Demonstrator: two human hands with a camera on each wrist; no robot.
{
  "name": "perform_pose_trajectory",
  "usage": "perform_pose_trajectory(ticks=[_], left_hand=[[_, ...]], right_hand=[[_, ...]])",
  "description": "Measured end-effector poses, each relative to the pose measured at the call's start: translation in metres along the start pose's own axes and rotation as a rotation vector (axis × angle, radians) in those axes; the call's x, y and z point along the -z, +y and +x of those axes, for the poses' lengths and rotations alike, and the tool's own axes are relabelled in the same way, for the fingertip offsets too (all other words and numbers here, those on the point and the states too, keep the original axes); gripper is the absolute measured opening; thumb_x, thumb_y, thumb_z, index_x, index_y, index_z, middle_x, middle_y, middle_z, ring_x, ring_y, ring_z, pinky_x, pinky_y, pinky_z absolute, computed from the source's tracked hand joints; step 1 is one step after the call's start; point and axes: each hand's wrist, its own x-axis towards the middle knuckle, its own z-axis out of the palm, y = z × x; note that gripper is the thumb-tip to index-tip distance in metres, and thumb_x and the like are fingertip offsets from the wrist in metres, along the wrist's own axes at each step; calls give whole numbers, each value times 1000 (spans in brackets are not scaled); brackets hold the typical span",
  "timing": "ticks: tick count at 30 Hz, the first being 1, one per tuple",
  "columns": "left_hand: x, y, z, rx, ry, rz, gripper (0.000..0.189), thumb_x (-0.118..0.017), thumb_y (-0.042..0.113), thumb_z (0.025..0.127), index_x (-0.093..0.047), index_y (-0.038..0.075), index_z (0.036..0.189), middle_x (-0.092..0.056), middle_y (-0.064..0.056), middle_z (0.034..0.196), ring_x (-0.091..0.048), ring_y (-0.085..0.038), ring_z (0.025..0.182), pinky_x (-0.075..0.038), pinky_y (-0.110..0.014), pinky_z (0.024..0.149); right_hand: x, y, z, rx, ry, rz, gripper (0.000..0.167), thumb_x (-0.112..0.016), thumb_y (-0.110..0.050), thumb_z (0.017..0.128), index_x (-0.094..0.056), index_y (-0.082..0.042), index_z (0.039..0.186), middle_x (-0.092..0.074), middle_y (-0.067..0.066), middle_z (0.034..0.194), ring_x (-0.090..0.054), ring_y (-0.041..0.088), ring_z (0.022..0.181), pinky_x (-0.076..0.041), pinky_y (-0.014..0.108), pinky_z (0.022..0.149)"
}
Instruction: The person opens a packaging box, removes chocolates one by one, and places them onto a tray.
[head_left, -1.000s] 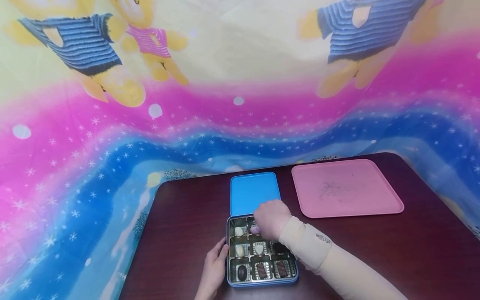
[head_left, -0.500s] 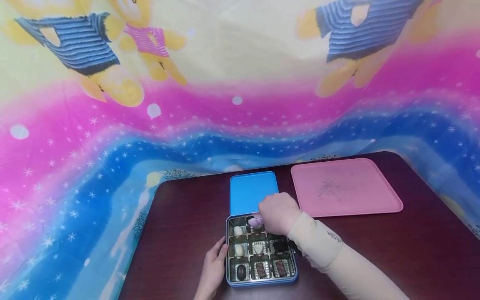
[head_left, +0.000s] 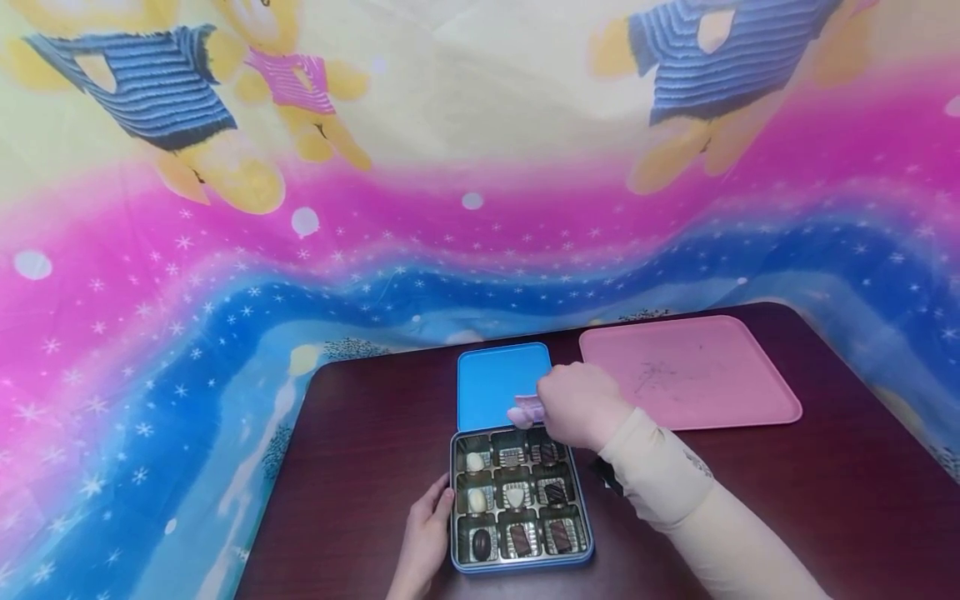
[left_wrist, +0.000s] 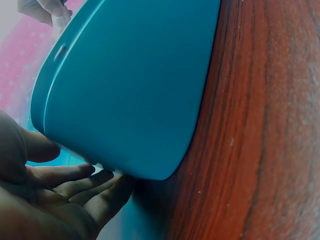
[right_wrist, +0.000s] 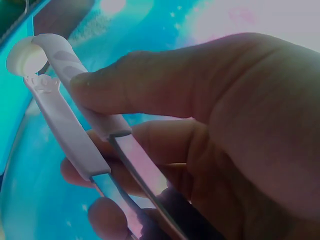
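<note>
Pink tongs [right_wrist: 70, 132] gripped snug in our right hand [head_left: 581, 404], we've got a white ball [right_wrist: 26, 57] nipped just left, by the far edge of the tin [head_left: 521, 568].

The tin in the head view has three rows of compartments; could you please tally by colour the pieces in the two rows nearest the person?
Pale: 2 (middle-row left piece, middle-row centre piece)
Dark: 4 (middle-row right piece, front left piece, front centre piece, front right piece)
Total: 6 in those rows of the tin
</note>
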Motion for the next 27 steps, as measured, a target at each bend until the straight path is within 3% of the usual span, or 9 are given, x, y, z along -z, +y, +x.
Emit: perform_pose_trajectory(ticks=[12,20,27], left_hand=[[0,-1,0,-5,13,-4,48,-49,19,108,-46,-11,144,-59,-25,137,-53,-34,129,-42,-55,108],[-1,0,0,-1,26,9,47,-49,20,107,-47,-11,144,-60,-25,136,-54,-33,129,-42,-55,108],[-1,-1,0,0,27,16,47,-50,19,107,-47,-11,143,-60,-25,136,-54,-34,128,-43,-55,108]], right_hand=[[18,53,-8,-151,-31,58,8,-68,-15,82,-62,-12,78,-55,1,69,-52,23,59,-48,44,51],[11,97,-19,-242,-83,117,8,-66,-14,84,-65,-13,76,-59,2,69,-51,23,60,-44,43,51],[-3,122,-28,-266,-115,149,7,-65,-12,82,-63,-12,76,-60,2,71,-51,23,60,-44,41,54]])
